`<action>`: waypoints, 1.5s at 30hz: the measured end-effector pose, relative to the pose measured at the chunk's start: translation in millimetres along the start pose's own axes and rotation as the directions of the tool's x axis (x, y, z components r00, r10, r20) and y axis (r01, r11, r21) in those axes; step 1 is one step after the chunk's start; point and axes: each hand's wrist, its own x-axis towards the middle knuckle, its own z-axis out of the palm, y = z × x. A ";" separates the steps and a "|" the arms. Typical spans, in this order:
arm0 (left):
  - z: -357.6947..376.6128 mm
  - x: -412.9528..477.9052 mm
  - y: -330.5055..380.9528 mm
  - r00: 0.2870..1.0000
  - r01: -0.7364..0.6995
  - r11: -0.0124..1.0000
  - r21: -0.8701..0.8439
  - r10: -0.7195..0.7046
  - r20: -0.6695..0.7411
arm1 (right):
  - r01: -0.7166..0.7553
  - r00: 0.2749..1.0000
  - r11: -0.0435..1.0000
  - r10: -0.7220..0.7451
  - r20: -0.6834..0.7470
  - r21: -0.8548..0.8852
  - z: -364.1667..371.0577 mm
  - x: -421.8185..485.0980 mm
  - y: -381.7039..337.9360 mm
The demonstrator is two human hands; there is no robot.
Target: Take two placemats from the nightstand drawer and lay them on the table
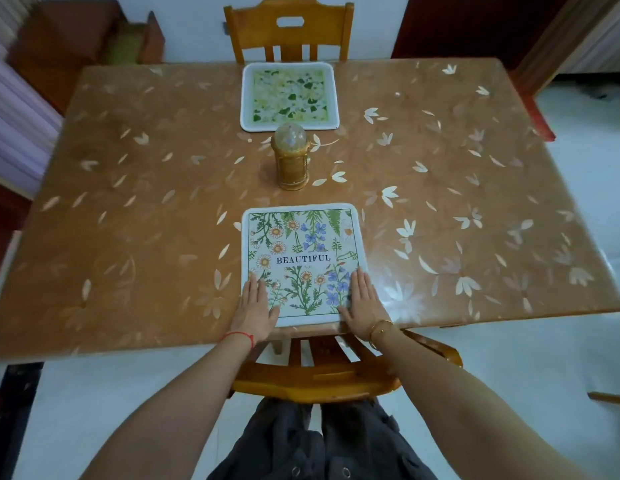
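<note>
Now our left hand point(254, 308) and right hand point(364, 303) lie flat, fingers straight, on the near corners of the floral placemat point(303, 258), set between them at the near edge of the counter point(128, 202).

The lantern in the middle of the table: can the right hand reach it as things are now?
Probably yes. The right hand lies flat on the near placemat, holding nothing, and the lantern stands just past that mat's far edge with only bare table between.
</note>
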 end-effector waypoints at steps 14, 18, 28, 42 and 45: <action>-11.8 -15.0 23.9 0.995 -0.036 0.935 -0.353 0.003 -0.095 | -0.256 0.923 0.565 0.385 0.025 0.785 -57.4 -24.9 3.8; -21.1 -25.1 62.6 0.989 -0.128 0.878 -0.462 0.075 -0.131 | -0.304 0.857 0.146 0.474 0.203 0.942 -69.1 -46.1 30.4; -38.2 -41.2 203.7 0.961 -0.200 0.604 -0.771 0.273 -0.036 | 0.038 0.747 -0.149 0.661 0.071 0.988 -95.8 -140.0 79.2; 31.6 -119.7 447.8 0.803 -0.285 0.384 -0.878 0.597 0.001 | 0.286 0.481 -0.178 0.876 0.020 0.942 -62.3 -348.6 249.6; 59.0 -138.5 492.0 0.770 -0.293 0.388 -0.874 0.638 0.025 | 0.308 0.411 -0.172 0.911 0.032 0.936 -46.6 -390.8 289.0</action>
